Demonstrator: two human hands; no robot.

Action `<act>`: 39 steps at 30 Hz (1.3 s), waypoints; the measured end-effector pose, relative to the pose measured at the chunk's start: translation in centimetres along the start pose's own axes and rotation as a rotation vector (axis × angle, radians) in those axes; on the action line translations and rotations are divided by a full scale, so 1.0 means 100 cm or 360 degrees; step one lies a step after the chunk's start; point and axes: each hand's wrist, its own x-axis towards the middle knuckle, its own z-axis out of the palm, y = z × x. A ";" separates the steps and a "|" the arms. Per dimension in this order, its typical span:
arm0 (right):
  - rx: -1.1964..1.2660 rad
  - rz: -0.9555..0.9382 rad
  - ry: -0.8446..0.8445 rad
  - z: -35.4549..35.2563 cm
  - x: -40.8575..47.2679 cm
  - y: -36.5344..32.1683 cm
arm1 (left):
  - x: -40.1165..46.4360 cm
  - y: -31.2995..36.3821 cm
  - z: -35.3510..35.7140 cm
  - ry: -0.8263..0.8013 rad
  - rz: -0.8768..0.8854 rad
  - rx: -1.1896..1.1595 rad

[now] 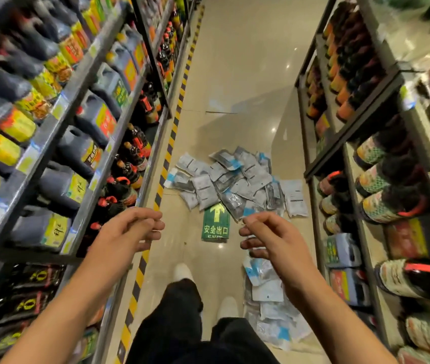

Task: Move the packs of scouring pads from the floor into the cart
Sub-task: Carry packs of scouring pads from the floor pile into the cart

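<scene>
Packs ahead: a loose heap of flat grey-and-white plastic packs of scouring pads with blue corners (234,179) lies on the glossy beige floor tiles (234,61) in mid-aisle, overlapping each other at all angles; its near edge covers the top of the green floor sticker with a yellow arrow and white exit lettering (215,224).
Packs near the feet: a second, smaller pile of the same grey-and-white packs (271,306) lies just beside the person's right white shoe (227,307), close against the right-hand shelving.
Left hand (132,232): raised over the floor, fingers loosely curled, holding nothing.
Right hand (266,237): likewise raised, fingers relaxed and half-bent, nothing in it; its fingertips overlap the near edge of the heap in view, but it looks well above the packs.
Cart: not in view, so where the packs must go cannot be told.
Step in hand: by my reading, approaching for a pick-up; no pack is lifted yet, and plenty remain on the floor.
Next move calls for: bending down and gathering several slippery, thin packs at once, likely with both hands.
Surroundings: dark metal shelving with dark jugs and bottles on the left (59,132), jars and bottles on the right (381,179), and a yellow-and-black hazard stripe (166,153) along the left shelf foot.
</scene>
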 end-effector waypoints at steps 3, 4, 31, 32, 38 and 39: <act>0.0009 0.0034 0.0043 0.011 0.045 -0.018 | 0.057 0.013 0.008 -0.0073 -0.0025 -0.0003; 0.0010 0.0042 0.0053 0.016 0.061 -0.023 | 0.078 0.017 0.011 -0.0107 -0.0029 -0.0010; -0.0479 0.0707 0.0188 0.081 0.667 0.333 | 0.667 -0.325 0.257 -0.0388 -0.0613 0.0439; -0.0513 0.0745 0.0241 0.077 0.685 0.353 | 0.681 -0.345 0.266 -0.0349 -0.0611 0.0459; -0.0653 0.0873 0.0471 0.036 0.764 0.443 | 0.743 -0.432 0.307 -0.0098 -0.0562 0.0325; -0.0691 0.0893 0.0499 0.030 0.772 0.455 | 0.749 -0.440 0.311 -0.0104 -0.0601 0.0263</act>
